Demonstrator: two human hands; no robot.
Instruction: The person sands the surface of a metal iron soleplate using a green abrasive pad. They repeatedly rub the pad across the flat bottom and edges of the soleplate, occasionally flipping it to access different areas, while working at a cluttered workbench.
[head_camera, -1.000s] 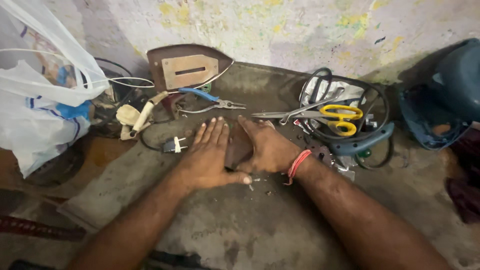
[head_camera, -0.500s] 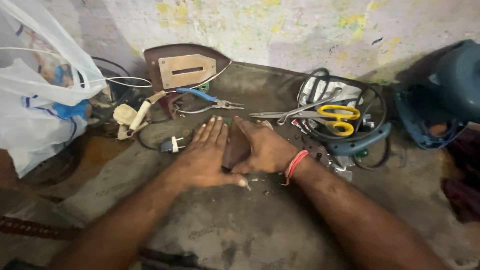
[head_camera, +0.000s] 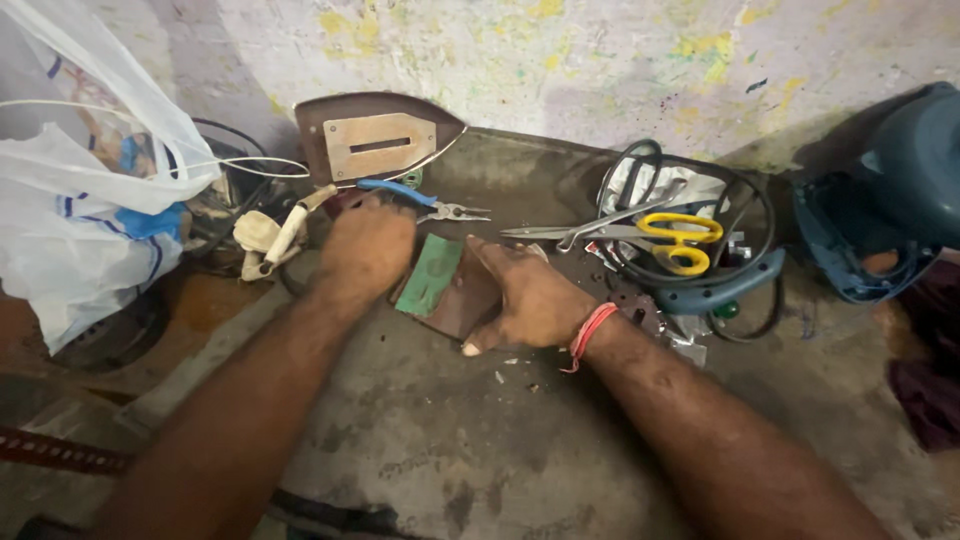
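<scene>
A flat brown plate (head_camera: 455, 305) with a green sheet (head_camera: 430, 272) on it lies on the grey floor, mid-frame. My right hand (head_camera: 530, 295), a red thread at its wrist, lies over the plate's right side, thumb along its lower edge, holding it down. My left hand (head_camera: 365, 248) is up and to the left, fingers curled at the blue-handled pliers (head_camera: 420, 200). Whether it grips the handles I cannot tell; the hand hides them. An iron soleplate (head_camera: 378, 140) leans on the wall just behind.
Yellow-handled scissors (head_camera: 680, 240) and metal shears (head_camera: 580, 232) lie on a coil of black cable (head_camera: 745, 215) to the right. A blue power-tool housing (head_camera: 890, 200) stands far right. A white plastic bag (head_camera: 80, 190) and a cream plug with cord (head_camera: 265, 235) are on the left.
My left hand has lifted off the brown plate and moved up-left to the pliers, uncovering the green sheet. My right hand stays on the plate.
</scene>
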